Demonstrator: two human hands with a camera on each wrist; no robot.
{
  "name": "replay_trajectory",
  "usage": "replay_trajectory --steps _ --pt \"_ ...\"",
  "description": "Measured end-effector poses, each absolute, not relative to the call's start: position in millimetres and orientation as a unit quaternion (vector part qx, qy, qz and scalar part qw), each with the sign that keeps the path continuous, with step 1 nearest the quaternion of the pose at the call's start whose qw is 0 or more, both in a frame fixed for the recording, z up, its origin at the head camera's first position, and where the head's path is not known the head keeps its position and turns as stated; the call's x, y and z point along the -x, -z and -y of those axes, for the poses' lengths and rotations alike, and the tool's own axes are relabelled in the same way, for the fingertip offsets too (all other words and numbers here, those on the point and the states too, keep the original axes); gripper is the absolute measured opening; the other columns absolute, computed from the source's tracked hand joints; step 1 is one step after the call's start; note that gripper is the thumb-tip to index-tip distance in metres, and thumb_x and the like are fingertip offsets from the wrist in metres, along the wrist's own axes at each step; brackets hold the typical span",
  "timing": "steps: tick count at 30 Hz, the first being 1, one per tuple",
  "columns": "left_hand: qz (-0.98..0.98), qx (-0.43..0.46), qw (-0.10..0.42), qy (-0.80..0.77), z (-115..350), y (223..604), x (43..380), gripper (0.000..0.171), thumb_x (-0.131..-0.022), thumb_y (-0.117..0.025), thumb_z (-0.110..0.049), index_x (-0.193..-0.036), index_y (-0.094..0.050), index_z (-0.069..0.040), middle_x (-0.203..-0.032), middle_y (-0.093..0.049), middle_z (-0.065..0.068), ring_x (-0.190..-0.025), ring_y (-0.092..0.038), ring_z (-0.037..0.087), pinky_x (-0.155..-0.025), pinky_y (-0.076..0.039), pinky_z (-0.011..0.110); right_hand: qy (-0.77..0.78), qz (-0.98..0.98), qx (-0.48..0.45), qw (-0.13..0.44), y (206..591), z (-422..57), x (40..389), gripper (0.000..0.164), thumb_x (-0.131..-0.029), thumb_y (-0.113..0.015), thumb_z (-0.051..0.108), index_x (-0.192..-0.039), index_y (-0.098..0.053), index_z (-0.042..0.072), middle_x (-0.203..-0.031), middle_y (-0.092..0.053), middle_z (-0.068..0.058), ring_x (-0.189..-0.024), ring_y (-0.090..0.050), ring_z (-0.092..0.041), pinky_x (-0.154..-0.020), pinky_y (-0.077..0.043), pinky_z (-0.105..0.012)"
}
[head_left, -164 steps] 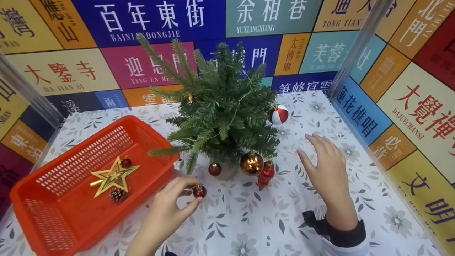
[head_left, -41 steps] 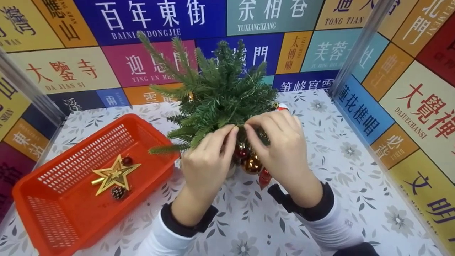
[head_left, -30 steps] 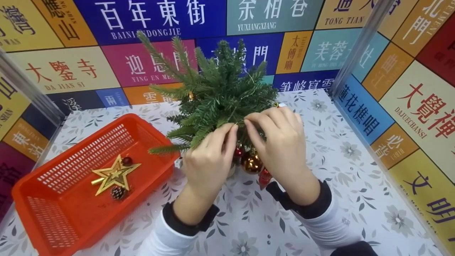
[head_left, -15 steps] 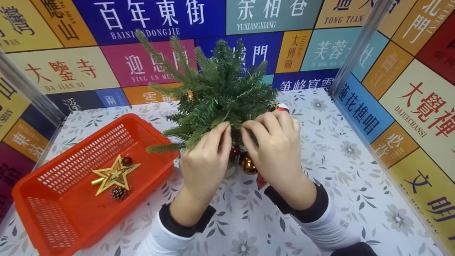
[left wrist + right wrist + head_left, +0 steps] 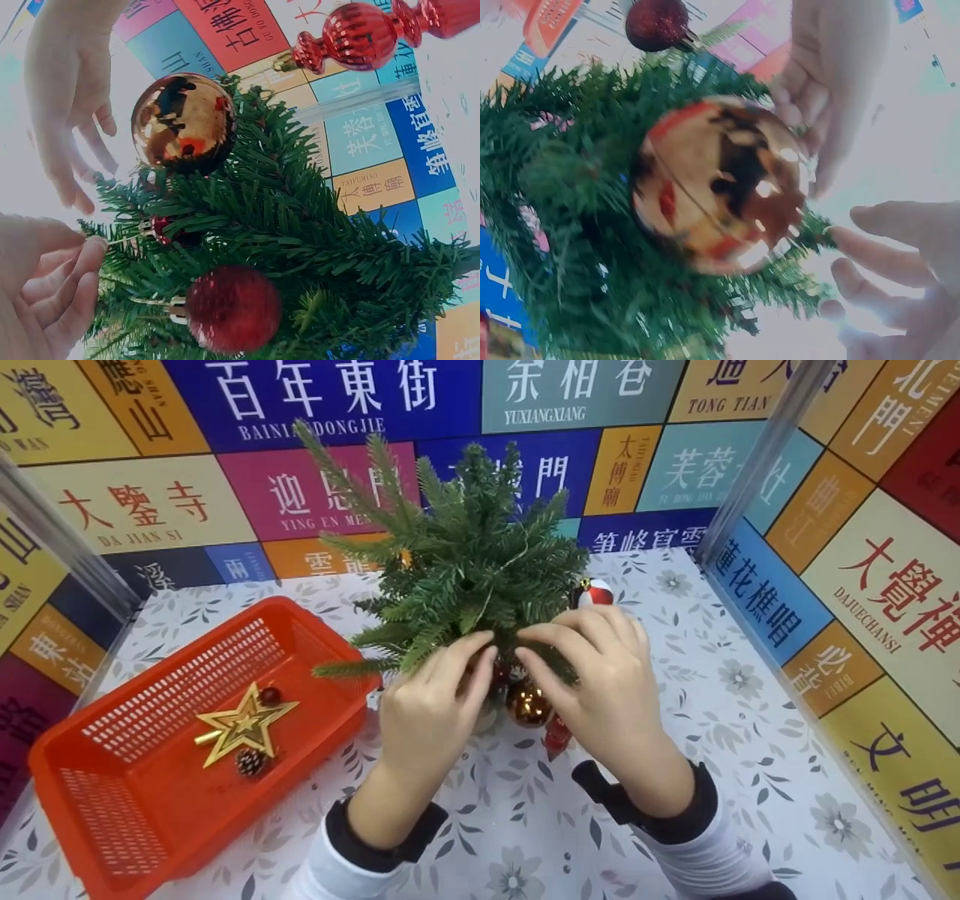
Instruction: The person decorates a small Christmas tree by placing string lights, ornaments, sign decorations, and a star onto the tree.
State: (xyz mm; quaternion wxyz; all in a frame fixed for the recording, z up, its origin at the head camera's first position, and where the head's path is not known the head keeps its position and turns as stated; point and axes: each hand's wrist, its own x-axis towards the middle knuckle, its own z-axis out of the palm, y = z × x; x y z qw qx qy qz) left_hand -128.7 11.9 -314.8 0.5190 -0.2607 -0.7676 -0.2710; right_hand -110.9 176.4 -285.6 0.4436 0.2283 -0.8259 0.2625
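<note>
My left hand (image 5: 431, 705) is at the front of a small artificial Christmas tree (image 5: 480, 562). In the left wrist view its thumb and finger pinch a thin string loop, from which a small dark red bauble (image 5: 163, 229) hangs among the needles. My right hand (image 5: 615, 690) hovers just right of it, thumb and fingers apart, holding nothing. A shiny gold bauble (image 5: 529, 703) hangs below the hands, with a red lantern-shaped ornament (image 5: 556, 737) beside it. Another red bauble (image 5: 234, 309) shows close by in the left wrist view. A red-and-white bauble (image 5: 598, 594) is partly behind my right hand.
A red plastic basket (image 5: 180, 810) stands left of the tree, one branch reaching over its rim. Inside lie a gold star (image 5: 244, 725), a pinecone (image 5: 251, 763) and a small dark red bauble (image 5: 270, 695). Printed panels (image 5: 330, 397) enclose the flowered tabletop (image 5: 750, 780).
The left hand has carried the small red bauble from near the basket to the tree's front branches. The right hand joined it there; just now its fingers have spread and drawn back slightly.
</note>
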Motion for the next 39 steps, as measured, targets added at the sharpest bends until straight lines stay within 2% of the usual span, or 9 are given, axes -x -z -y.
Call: replay_trajectory --steps 6,9,12,16,20,23,27,34,39 --pt "0.723 0.289 0.54 0.32 4.0 329.0 120.8 0.012 -0.088 -0.071 -0.016 -0.093 -0.074 -0.006 -0.074 -0.072 0.003 -0.046 -0.055 0.011 -0.041 -0.041 0.017 -0.305 0.825 -0.212 0.427 292.6 -191.8 91.2 0.022 -0.081 -0.075 0.015 -0.103 -0.072 0.011 -0.1 -0.067 -0.009 -0.098 -0.057 -0.028 -0.09 -0.041 -0.041" --pt "0.714 0.267 0.542 0.354 16.6 340.6 119.2 0.016 -0.091 -0.067 -0.018 -0.09 -0.074 -0.004 -0.075 -0.073 0.006 -0.05 -0.06 0.014 -0.044 -0.047 0.021 -0.31 0.823 -0.219 0.423 302.8 -192.6 80.3 0.022 -0.085 -0.072 0.021 -0.103 -0.072 0.01 -0.1 -0.067 -0.01 -0.096 -0.058 -0.027 -0.09 -0.042 -0.036" --pt "0.72 0.223 0.529 0.389 31.0 353.5 121.9 0.02 -0.093 -0.065 -0.018 -0.089 -0.073 -0.001 -0.076 -0.073 0.009 -0.051 -0.061 0.017 -0.045 -0.048 0.022 -0.303 0.818 -0.248 0.422 317.0 -188.9 71.5 0.024 -0.09 -0.067 0.03 -0.102 -0.072 0.01 -0.099 -0.068 -0.008 -0.094 -0.059 -0.023 -0.089 -0.044 -0.031" --pt "0.735 0.142 0.478 0.459 48.6 369.7 127.9 0.012 -0.092 -0.064 -0.008 -0.095 -0.069 0.001 -0.073 -0.071 0.009 -0.055 -0.063 0.018 -0.051 -0.049 0.015 -0.282 0.819 -0.289 0.407 340.3 -179.0 62.5 0.026 -0.092 -0.062 0.034 -0.1 -0.071 0.011 -0.097 -0.068 -0.003 -0.09 -0.061 -0.018 -0.086 -0.048 -0.027" --pt "0.732 0.081 0.44 0.513 59.1 385.6 132.7 0.009 -0.091 -0.06 0.001 -0.099 -0.065 0.004 -0.073 -0.07 0.009 -0.063 -0.064 0.012 -0.058 -0.052 0.013 -0.269 0.835 -0.316 0.36 364.8 -165.5 54.1 0.021 -0.086 -0.07 0.028 -0.1 -0.07 0.013 -0.096 -0.066 0.001 -0.087 -0.06 -0.013 -0.081 -0.05 -0.024" --pt "0.714 0.084 0.451 0.53 62.4 397.8 133.5 0.008 -0.092 -0.058 0.003 -0.096 -0.063 0.007 -0.073 -0.068 0.013 -0.067 -0.063 0.006 -0.059 -0.052 0.014 -0.265 0.844 -0.331 0.328 382.4 -156.5 50.7 0.026 -0.078 -0.077 0.023 -0.101 -0.069 0.015 -0.096 -0.064 0.004 -0.085 -0.059 -0.011 -0.079 -0.05 -0.023" --pt "0.699 0.099 0.461 0.537 63.1 413.5 132.7 0.014 -0.095 -0.055 -0.002 -0.09 -0.062 0.009 -0.073 -0.067 0.016 -0.067 -0.064 0.007 -0.058 -0.053 0.015 -0.243 0.863 -0.337 0.288 406.7 -148.9 53.3 0.029 -0.076 -0.08 0.024 -0.101 -0.068 0.017 -0.096 -0.064 0.006 -0.085 -0.06 -0.011 -0.08 -0.052 -0.026" --pt "0.677 -0.025 0.357 0.643 61.0 434.2 143.8 0.023 -0.103 -0.044 -0.014 -0.097 -0.059 0.004 -0.081 -0.064 0.011 -0.07 -0.062 0.009 -0.06 -0.053 0.02 -0.236 0.935 -0.244 0.107 439.5 -142.8 82.0 0.041 -0.083 -0.074 0.027 -0.118 -0.063 0.009 -0.115 -0.064 -0.008 -0.107 -0.061 -0.025 -0.095 -0.052 -0.04" --pt "0.656 -0.103 0.266 0.699 59.0 452.1 158.2 0.025 -0.104 -0.042 -0.022 -0.101 -0.057 -0.002 -0.08 -0.061 0.002 -0.067 -0.06 0.011 -0.06 -0.051 0.022 -0.257 0.945 -0.191 0.058 453.5 -140.0 101.0 0.064 -0.084 -0.074 0.027 -0.136 -0.048 0.0 -0.135 -0.051 -0.024 -0.121 -0.053 -0.041 -0.101 -0.047 -0.052"
